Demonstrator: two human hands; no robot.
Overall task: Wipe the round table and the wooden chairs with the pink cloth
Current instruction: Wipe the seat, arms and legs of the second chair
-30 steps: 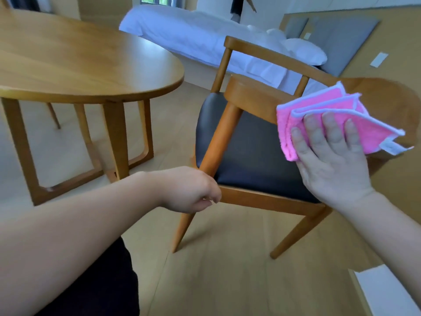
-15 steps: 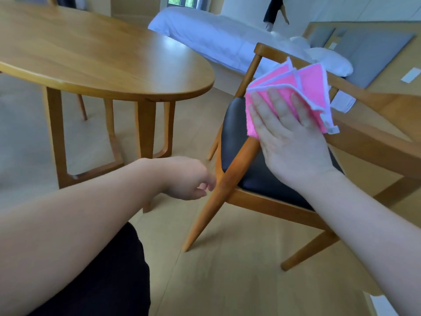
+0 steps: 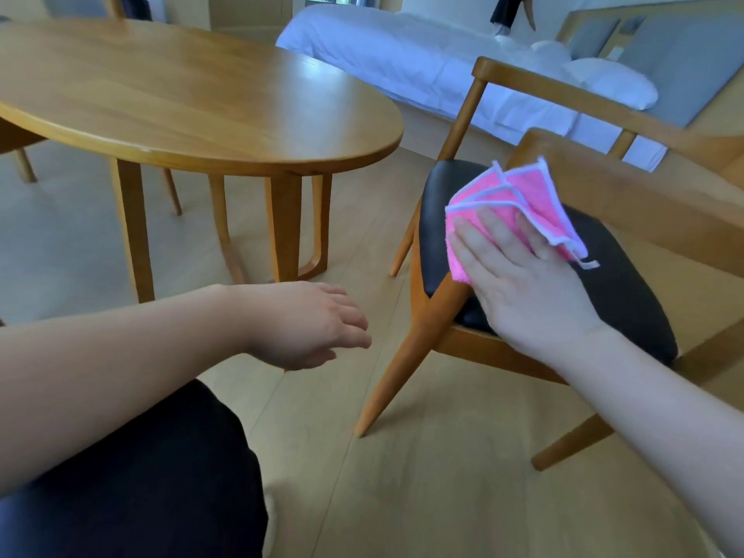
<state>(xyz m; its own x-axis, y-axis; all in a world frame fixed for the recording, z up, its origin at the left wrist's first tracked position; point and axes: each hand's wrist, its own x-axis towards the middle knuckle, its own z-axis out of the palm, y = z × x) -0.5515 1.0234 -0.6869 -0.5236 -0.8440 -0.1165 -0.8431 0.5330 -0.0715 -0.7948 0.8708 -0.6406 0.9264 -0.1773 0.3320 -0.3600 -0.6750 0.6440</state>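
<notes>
My right hand (image 3: 519,283) lies flat with straight fingers on the folded pink cloth (image 3: 519,199), pressing it against the front of the wooden chair (image 3: 406,356) where the near front leg meets the black seat (image 3: 620,275). The cloth's white-edged corners stick out past my fingers. My left hand (image 3: 310,320) hovers above the floor left of the chair leg, fingers loosely extended and holding nothing. The round wooden table (image 3: 193,102) stands to the left, apart from the chair.
A bed with white bedding (image 3: 422,62) runs across the back behind the chair. Another chair's legs (image 3: 24,163) show at the far left under the table. My dark-clothed knee (image 3: 141,477) fills the lower left. Light wood floor (image 3: 422,497) lies in front.
My right hand has slid the cloth down from the chair's arm to the top of the front leg. My left hand has uncurled and drifted away from the chair leg.
</notes>
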